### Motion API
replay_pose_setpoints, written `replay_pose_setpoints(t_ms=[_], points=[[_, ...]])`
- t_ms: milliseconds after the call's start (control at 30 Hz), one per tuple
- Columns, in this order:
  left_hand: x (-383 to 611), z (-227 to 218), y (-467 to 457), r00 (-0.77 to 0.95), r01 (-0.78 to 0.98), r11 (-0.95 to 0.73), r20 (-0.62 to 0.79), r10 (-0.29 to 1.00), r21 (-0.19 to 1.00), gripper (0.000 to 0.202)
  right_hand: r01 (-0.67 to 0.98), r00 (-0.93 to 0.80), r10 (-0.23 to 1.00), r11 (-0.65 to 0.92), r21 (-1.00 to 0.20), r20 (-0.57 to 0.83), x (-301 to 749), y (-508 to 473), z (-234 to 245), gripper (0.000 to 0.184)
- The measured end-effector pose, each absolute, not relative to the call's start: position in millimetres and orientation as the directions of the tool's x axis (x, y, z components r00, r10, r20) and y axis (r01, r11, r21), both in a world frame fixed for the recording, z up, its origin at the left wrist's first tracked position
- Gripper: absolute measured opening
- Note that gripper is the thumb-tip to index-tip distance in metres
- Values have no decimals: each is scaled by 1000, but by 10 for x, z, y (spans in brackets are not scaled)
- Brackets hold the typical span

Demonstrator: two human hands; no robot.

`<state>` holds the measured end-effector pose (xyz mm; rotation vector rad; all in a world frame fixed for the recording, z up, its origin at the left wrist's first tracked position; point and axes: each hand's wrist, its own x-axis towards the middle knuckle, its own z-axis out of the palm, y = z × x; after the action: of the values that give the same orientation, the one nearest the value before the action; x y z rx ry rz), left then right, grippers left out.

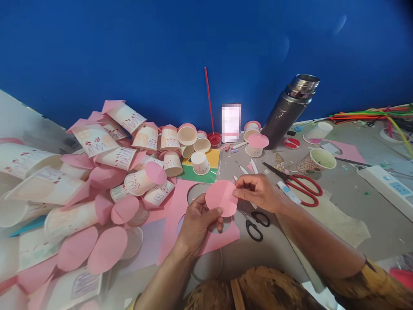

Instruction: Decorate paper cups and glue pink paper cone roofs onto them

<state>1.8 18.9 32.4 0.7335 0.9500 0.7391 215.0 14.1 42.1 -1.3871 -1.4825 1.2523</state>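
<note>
A pink paper disc (220, 199) sits between left hand (197, 221) and right hand (256, 192).

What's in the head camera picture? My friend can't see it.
The left hand and right hand hold a pink paper circle above a gray table. Decorated paper cups crowd the left; red-handled scissors and a dark flask are on the right.

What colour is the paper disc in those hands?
The paper disc is pink, clearest in the head view.
</note>
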Motion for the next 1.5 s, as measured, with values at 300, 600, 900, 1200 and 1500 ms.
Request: replay_pose_setpoints(t_ms=[300,600,900,1200,1500], points=[[18,346,170,397,-233,571,-459,795,788,45,447,-120,991,-3,-894,-63,2114,78,444,25],[38,351,165,416,-284,590,-457,786,756,48,376,-194,978,6,-926,-72,2079,52,421,29],[89,281,106,465,-246,591,-441,768,768,37,218,-267,953,-87,-972,-145,2021,67,361,42],[85,294,104,358,-273,589,-488,796,760,34,198,-287,943,-117,-973,-171,1981,23,383,52],[34,355,150,214,-159,335,-299,930,929,34,558,-172,985,90,-825,-9,1851,-29,314,26]])
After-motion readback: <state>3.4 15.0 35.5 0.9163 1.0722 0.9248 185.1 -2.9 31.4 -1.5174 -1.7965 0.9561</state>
